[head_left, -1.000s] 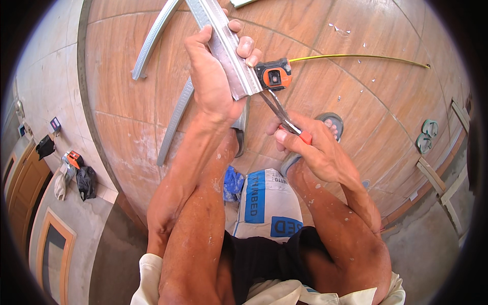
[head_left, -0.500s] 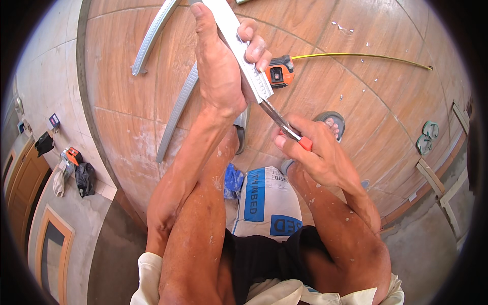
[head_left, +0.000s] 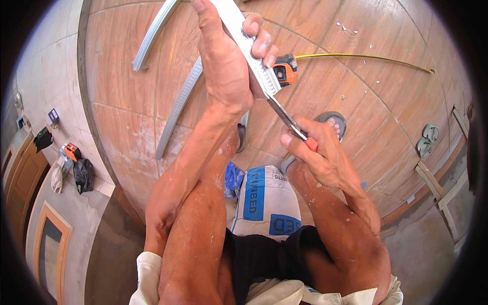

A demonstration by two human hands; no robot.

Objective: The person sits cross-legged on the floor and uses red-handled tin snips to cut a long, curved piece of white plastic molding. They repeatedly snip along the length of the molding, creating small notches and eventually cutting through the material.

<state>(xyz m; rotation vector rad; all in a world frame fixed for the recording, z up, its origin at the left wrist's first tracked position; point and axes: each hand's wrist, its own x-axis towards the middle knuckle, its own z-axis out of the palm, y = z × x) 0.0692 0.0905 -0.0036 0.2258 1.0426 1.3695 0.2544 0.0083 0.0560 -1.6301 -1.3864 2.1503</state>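
Seemingly, trimming is in hand: the left hand [head_left: 226, 76] is wrapped round the strip [head_left: 247, 46], held above the floor [head_left: 122, 81], and the right hand [head_left: 328, 152] is clamped on the snips [head_left: 311, 144], blades [head_left: 280, 112] at the strip's lower end, where the next move likely calls for steadiness.

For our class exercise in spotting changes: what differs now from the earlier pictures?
The left hand has turned the metal profile, and its near end has shifted right. The right hand moved slightly right with the red-handled snips, whose spread blades now look drawn together. Both grips stayed; the tape measure and printed bag lie as before.
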